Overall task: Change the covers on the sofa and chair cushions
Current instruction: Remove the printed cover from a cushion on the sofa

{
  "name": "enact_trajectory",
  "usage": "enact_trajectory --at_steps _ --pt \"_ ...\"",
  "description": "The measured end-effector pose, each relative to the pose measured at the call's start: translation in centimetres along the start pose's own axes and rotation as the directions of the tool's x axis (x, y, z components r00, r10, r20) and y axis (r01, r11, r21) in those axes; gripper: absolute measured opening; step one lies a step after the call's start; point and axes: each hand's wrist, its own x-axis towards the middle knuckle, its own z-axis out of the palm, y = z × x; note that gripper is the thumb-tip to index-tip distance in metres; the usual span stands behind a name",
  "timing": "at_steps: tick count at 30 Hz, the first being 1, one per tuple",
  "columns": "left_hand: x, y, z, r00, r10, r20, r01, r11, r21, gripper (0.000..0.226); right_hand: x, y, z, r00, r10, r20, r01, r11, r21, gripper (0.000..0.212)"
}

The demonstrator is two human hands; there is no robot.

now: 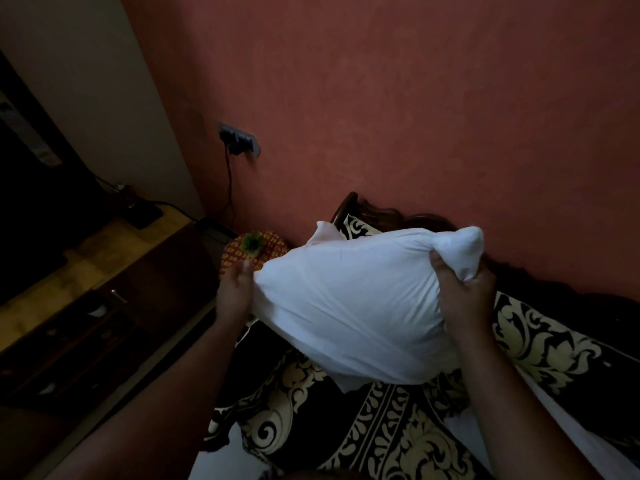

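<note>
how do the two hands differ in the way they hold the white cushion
The right hand grips a bunched corner of the white cushion, fingers curled round the fabric; the left hand holds the opposite end with straighter fingers. The right hand sits slightly higher in view. Both hold the cushion up above the patterned sofa cover.

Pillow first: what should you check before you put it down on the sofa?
1. Right hand has a grip on the pillow corner: ok, fingers bunch the white cloth.
2. Left hand supports the other end: ok, it touches the edge, though its grip is unclear.
3. Pillow is bare, old cover off: ok, it shows plain white.
4. Sofa below has room: ok, patterned seat is showing.
5. New cover within reach: cannot tell, none is clearly in view.
</note>
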Motion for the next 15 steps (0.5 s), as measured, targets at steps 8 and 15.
enact_trajectory --at_steps 8,15 --pt "-6.3 3.7 5.5 0.989 0.131 -0.068 -0.134 0.990 -0.051 0.113 0.4 1.9 1.5 0.961 0.200 -0.192 -0.173 0.974 0.146 0.029" --pt "-7.6 1.9 8.0 0.972 0.118 0.202 -0.094 0.988 -0.123 0.121 1.8 1.4 2.2 0.945 0.294 -0.146 -0.234 0.915 0.329 0.033"
